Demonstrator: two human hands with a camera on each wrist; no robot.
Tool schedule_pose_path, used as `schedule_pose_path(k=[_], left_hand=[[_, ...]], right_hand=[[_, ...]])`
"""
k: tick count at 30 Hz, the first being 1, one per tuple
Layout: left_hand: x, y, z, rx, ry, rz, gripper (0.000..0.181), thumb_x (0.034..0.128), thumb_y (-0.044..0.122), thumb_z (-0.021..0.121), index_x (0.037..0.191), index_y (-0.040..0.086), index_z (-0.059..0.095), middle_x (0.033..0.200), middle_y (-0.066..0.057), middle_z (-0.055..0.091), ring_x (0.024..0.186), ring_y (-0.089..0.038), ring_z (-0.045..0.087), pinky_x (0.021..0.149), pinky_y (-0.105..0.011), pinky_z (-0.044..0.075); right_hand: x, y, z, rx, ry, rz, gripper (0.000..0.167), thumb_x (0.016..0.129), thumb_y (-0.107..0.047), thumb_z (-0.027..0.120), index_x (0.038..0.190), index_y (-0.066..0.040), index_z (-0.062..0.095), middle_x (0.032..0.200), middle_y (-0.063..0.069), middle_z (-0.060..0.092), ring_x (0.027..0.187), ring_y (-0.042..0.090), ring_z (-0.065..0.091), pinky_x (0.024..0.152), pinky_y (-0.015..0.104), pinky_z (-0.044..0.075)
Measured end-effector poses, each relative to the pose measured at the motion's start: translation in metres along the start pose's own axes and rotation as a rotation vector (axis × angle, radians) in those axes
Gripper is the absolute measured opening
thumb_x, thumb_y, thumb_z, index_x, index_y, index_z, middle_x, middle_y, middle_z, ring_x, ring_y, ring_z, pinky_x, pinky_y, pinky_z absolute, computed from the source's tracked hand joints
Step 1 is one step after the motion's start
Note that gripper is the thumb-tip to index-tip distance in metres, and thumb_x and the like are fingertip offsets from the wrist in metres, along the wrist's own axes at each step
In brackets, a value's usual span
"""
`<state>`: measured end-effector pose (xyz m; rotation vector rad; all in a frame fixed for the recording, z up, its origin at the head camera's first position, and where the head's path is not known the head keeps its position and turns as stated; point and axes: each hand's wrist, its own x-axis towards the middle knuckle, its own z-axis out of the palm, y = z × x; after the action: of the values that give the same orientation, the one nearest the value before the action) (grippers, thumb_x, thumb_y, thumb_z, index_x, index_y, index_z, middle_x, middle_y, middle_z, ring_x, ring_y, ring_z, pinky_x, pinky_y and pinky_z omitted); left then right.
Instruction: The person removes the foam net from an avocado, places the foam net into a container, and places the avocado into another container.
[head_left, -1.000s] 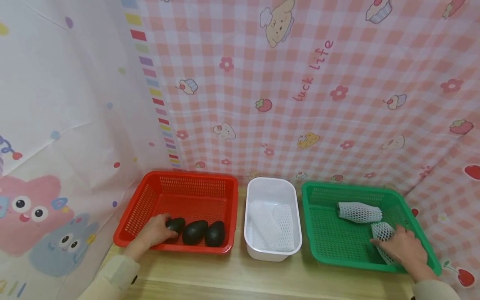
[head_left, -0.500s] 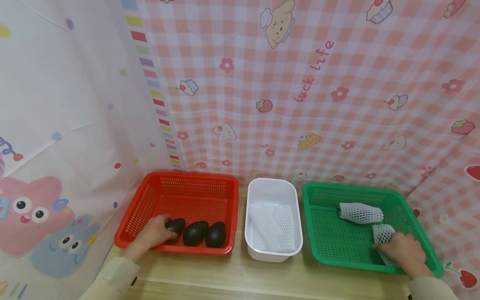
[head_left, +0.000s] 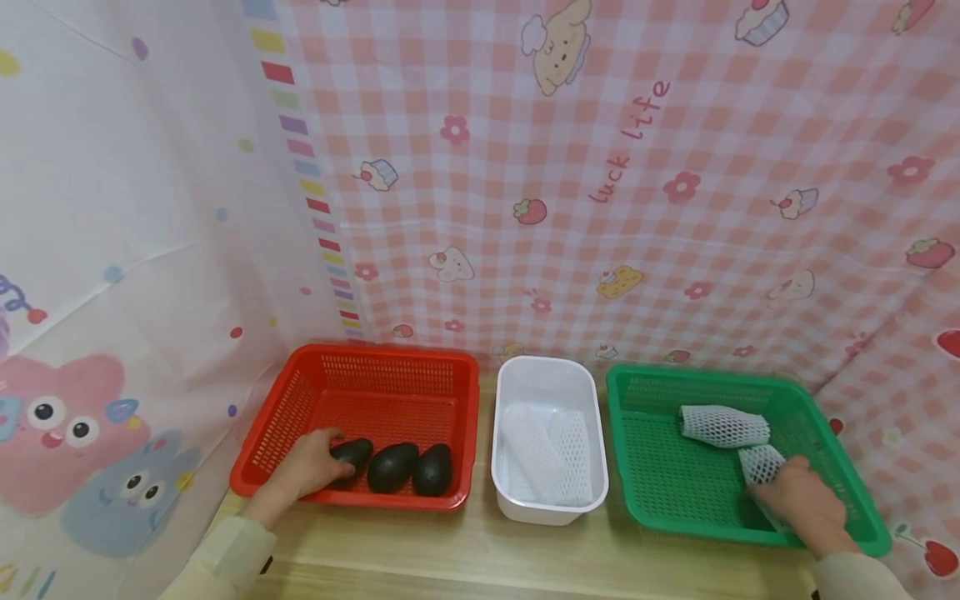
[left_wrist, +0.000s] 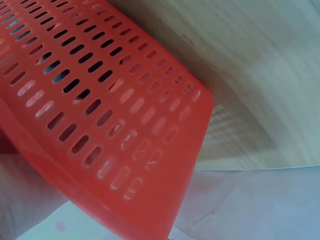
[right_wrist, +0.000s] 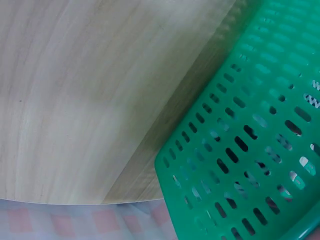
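In the head view my left hand (head_left: 309, 463) reaches over the front left of the red basket (head_left: 390, 357) and grips a dark avocado (head_left: 354, 455) at its side. Two more avocados, a middle one (head_left: 393, 467) and a right one (head_left: 432, 470), lie in a row beside it. At the right, my right hand (head_left: 808, 502) holds a white foam net sleeve (head_left: 762, 463) in the green basket (head_left: 697, 377); what the sleeve contains is hidden. Behind it lies a bulging second foam net sleeve (head_left: 724, 426). Both wrist views show mostly basket walls.
Between the baskets stands a white plastic bin (head_left: 547, 367) with flat white foam nets (head_left: 534, 454) inside. All stand on a wooden table (head_left: 420, 542). A pink checked cloth (head_left: 525, 167) hangs behind, and a white printed sheet (head_left: 150, 250) hangs at the left.
My right hand has shifted slightly left, and the foam net sleeve it holds has tilted left at its far end. The left hand stays on the avocado.
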<state>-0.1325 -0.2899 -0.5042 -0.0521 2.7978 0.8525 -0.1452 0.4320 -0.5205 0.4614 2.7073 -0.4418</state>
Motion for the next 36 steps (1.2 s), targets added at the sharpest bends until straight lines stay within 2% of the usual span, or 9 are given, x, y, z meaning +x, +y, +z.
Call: schedule_pose_path(k=[4, 9, 13, 15, 17, 25, 29, 36], left_hand=[[-0.001, -0.001, -0.003, -0.003, 0.014, 0.022, 0.065, 0.083, 0.016, 0.086, 0.134, -0.014, 0.059, 0.127, -0.032, 0.065, 0.108, -0.04, 0.067, 0.092, -0.057, 0.055], [-0.002, -0.003, -0.009, -0.042, 0.058, 0.028, 0.062, 0.0862, 0.016, 0.083, 0.134, -0.014, 0.058, 0.122, -0.031, 0.067, 0.091, -0.031, 0.068, 0.087, -0.054, 0.057], [-0.003, -0.003, -0.011, -0.056, 0.091, 0.026, 0.059, 0.0898, 0.016, 0.08, 0.135, -0.014, 0.057, 0.123, -0.033, 0.066, 0.096, -0.037, 0.069, 0.088, -0.055, 0.056], [-0.005, -0.002, -0.011, -0.054, 0.108, 0.03, 0.057, 0.0912, 0.017, 0.079, 0.134, -0.014, 0.058, 0.128, -0.034, 0.064, 0.107, -0.042, 0.067, 0.092, -0.057, 0.055], [-0.006, -0.002, -0.011, -0.056, 0.126, 0.038, 0.055, 0.092, 0.016, 0.078, 0.133, -0.014, 0.058, 0.127, -0.034, 0.065, 0.111, -0.045, 0.066, 0.094, -0.058, 0.054], [-0.01, 0.001, -0.011, -0.089, 0.195, 0.055, 0.047, 0.0951, 0.014, 0.073, 0.132, -0.011, 0.062, 0.122, -0.031, 0.068, 0.109, -0.044, 0.067, 0.095, -0.06, 0.054], [-0.011, 0.001, -0.011, -0.098, 0.217, 0.056, 0.044, 0.0962, 0.014, 0.071, 0.133, -0.01, 0.062, 0.123, -0.03, 0.068, 0.11, -0.044, 0.067, 0.096, -0.06, 0.053], [-0.015, 0.005, -0.013, -0.098, 0.25, 0.072, 0.042, 0.0966, 0.014, 0.07, 0.131, -0.009, 0.063, 0.123, -0.029, 0.069, 0.108, -0.042, 0.068, 0.096, -0.06, 0.053]], right_hand=[[-0.003, -0.002, -0.002, 0.036, 0.101, 0.01, 0.083, 0.091, -0.047, 0.067, 0.115, 0.023, 0.029, 0.097, 0.042, 0.053, 0.087, 0.057, 0.061, 0.065, 0.06, 0.051], [-0.008, -0.004, -0.004, 0.08, 0.205, 0.006, 0.088, 0.09, -0.044, 0.071, 0.123, 0.027, 0.03, 0.1, 0.045, 0.05, 0.089, 0.06, 0.059, 0.066, 0.063, 0.051], [-0.012, -0.002, -0.005, 0.111, 0.238, 0.011, 0.093, 0.092, -0.046, 0.068, 0.13, 0.028, 0.028, 0.104, 0.046, 0.05, 0.091, 0.06, 0.059, 0.066, 0.062, 0.051], [-0.012, 0.0, -0.005, 0.144, 0.256, 0.015, 0.095, 0.092, -0.047, 0.068, 0.134, 0.028, 0.027, 0.106, 0.047, 0.048, 0.093, 0.059, 0.058, 0.066, 0.061, 0.05], [-0.013, 0.001, -0.004, 0.184, 0.288, 0.014, 0.095, 0.092, -0.046, 0.069, 0.136, 0.027, 0.028, 0.109, 0.046, 0.049, 0.093, 0.057, 0.058, 0.066, 0.06, 0.051], [-0.022, -0.002, -0.004, 0.297, 0.412, 0.011, 0.091, 0.092, -0.041, 0.072, 0.145, 0.021, 0.03, 0.119, 0.041, 0.049, 0.099, 0.052, 0.056, 0.074, 0.062, 0.048], [-0.027, -0.005, -0.002, 0.324, 0.453, 0.002, 0.089, 0.092, -0.038, 0.073, 0.145, 0.02, 0.031, 0.122, 0.041, 0.048, 0.102, 0.053, 0.055, 0.078, 0.064, 0.047], [-0.033, -0.007, -0.004, 0.368, 0.452, 0.029, 0.094, 0.092, -0.04, 0.072, 0.152, 0.017, 0.027, 0.128, 0.039, 0.047, 0.105, 0.052, 0.054, 0.076, 0.06, 0.046]])
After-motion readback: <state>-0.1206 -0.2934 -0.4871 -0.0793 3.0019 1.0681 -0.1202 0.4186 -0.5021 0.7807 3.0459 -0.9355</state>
